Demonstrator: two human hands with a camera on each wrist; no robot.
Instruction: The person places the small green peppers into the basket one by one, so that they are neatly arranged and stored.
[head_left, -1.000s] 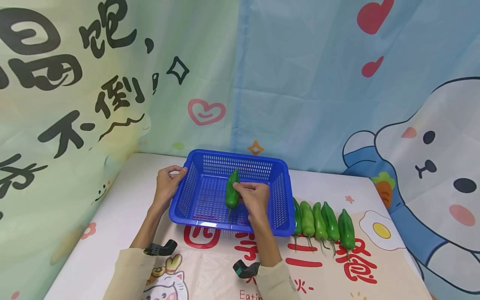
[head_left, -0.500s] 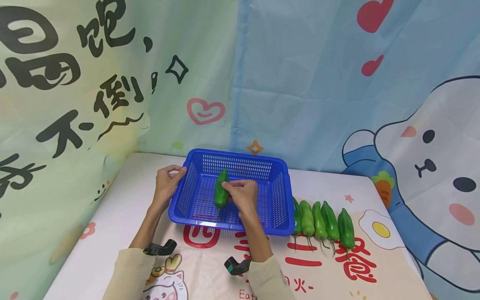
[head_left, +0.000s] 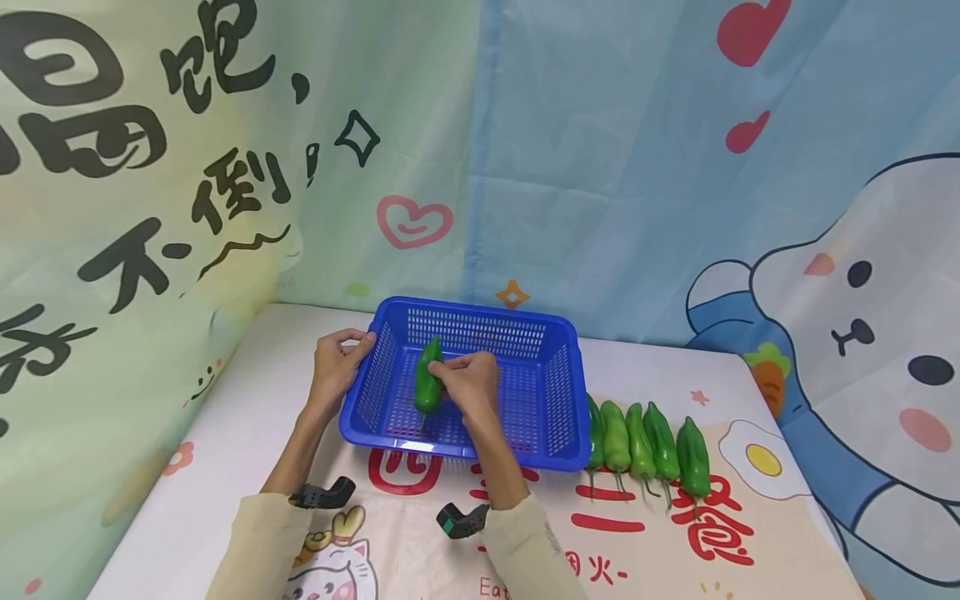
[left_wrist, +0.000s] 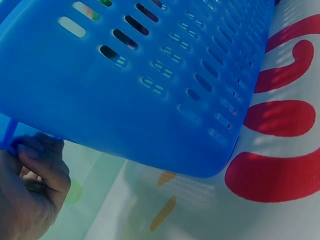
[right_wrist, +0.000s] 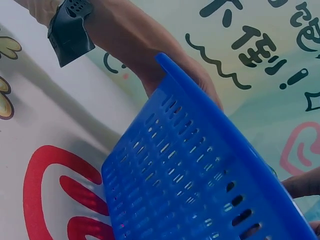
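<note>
A blue plastic basket (head_left: 480,459) with slotted walls stands on the table. My left hand (head_left: 335,367) pinches its left rim; in the left wrist view the curled fingers (left_wrist: 47,160) are at the rim's edge. Inside the basket's outline, in its left half, my right hand (head_left: 472,385) pinches a green pepper (head_left: 427,385) between thumb and fingers. The pepper's tip points away and its stem toward me. From the right wrist, the basket wall (right_wrist: 170,165) hides most of the right hand and the pepper.
Several green peppers (head_left: 617,437) lie in a row right of the basket, stems toward me; the leftmost is partly behind the basket's rim. A printed cloth covers the table (head_left: 300,325). Printed curtains (head_left: 600,167) hang behind and to the left.
My right hand has moved left across the basket, carrying the green pepper from near the middle toward the left side. The left hand stays on the rim, and the row of peppers is unchanged.
</note>
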